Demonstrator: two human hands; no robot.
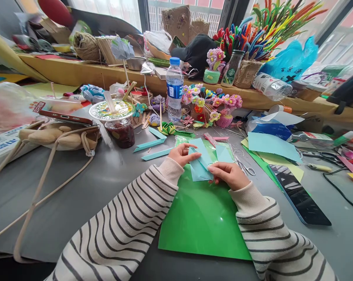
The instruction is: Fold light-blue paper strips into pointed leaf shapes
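Head view, at a crowded craft desk (114, 168): nearest the lens, our striped sleeves (120, 222) reach across the gray top, flanking a glossy green sheet (205, 222). Over that sheet's far end is a folded light-blue paper (198, 174), held between our two hands. Our left hand (184, 155) has thumb and forefinger closed on its upper left part, while our right hand (229, 174) pinches its lower right corner, the other right fingers curled partly out of sight beneath. We judge the paper feather-light, fairly crisp and easily creased or torn, apt to spring open at the folds; a gentle fingertip grip on folded edges or corners should suit it better than pressure across the middle. The glossy sheet below looks slippery by comparison. Just beyond, we see another light-blue piece (224, 153) and scissors (248, 169), with narrow blue strips (157, 154) to the left and a dark-screened phone (299, 195) to the right. Farther off stand a lidded cup (118, 130) of dark drink and a blue-capped water bottle (174, 93) beside handmade flowers (199, 102); behind them, bright pipe cleaners (252, 39) rise above a ledge (77, 70) before the windows (114, 11).
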